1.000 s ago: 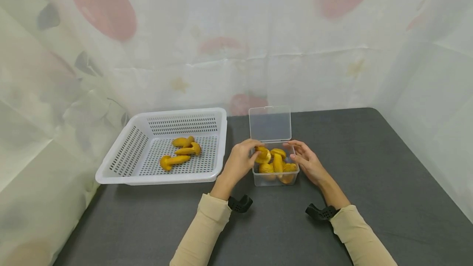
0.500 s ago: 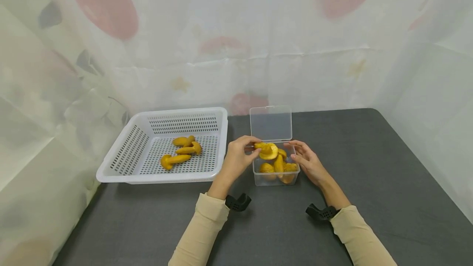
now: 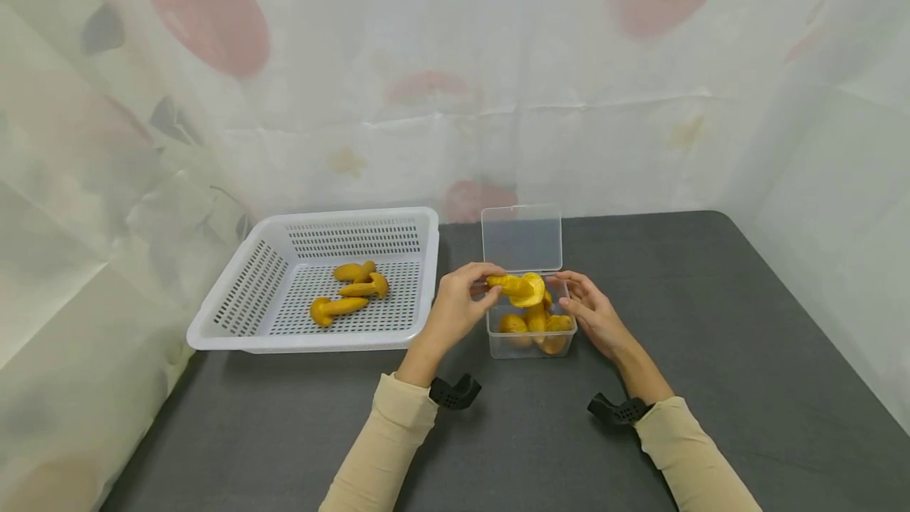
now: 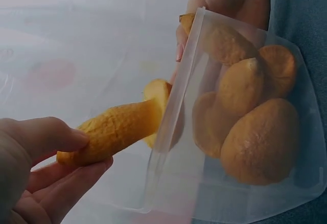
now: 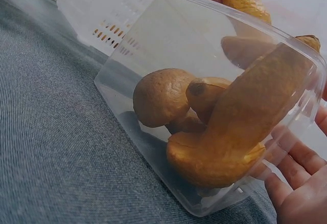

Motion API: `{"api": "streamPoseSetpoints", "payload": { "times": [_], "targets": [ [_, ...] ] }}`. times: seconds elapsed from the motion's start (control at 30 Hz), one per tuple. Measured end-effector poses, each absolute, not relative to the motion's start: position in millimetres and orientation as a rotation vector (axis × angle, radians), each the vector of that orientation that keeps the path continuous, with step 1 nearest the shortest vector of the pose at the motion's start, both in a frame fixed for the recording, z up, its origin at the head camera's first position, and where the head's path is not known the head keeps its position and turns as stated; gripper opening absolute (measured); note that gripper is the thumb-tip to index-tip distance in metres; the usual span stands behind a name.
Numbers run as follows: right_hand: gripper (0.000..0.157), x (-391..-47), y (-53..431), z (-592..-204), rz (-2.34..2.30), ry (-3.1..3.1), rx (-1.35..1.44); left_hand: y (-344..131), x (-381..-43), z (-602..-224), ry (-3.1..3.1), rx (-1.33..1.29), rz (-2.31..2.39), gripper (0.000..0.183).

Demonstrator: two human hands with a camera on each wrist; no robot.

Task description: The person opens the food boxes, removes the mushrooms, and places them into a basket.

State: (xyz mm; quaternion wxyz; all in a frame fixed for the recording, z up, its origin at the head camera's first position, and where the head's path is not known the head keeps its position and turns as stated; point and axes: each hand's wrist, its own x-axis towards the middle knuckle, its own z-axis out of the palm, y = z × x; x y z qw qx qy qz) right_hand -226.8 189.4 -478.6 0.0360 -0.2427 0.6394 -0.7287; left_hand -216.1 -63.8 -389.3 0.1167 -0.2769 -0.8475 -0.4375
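My left hand (image 3: 464, 295) pinches a yellow mushroom (image 4: 115, 132) by its stem, between thumb and fingers. The mushroom's cap points right, over the open clear plastic box (image 3: 532, 346), close to the rim in the left wrist view. Several more mushrooms (image 5: 219, 152) lie inside the box; one long stem leans up to its rim in the right wrist view. My right hand (image 3: 596, 313) steadies the box's right side, its relaxed fingers (image 5: 296, 162) against the outer wall and near the rim.
A white perforated basket (image 3: 235, 330) stands to the left with 3 mushrooms (image 3: 341, 308) in it. The box's hinged lid (image 3: 522, 239) stands up at the back. A dark grey cloth covers the table (image 3: 711, 322), and a patterned curtain (image 3: 604, 141) hangs behind.
My left hand has raised the mushroom a little out of the box, and its cap has turned and shifted rightward over the opening. The right hand stays in place.
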Motion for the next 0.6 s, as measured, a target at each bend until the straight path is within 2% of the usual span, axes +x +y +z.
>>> {"api": "streamPoseSetpoints", "payload": {
  "times": [0.6],
  "targets": [
    [0.045, -228.4, 189.5, -480.7, -2.261, 1.940, -0.789, -80.8, -212.2, -392.1, -2.393, -0.793, -1.440, 0.023]
  ]
}}
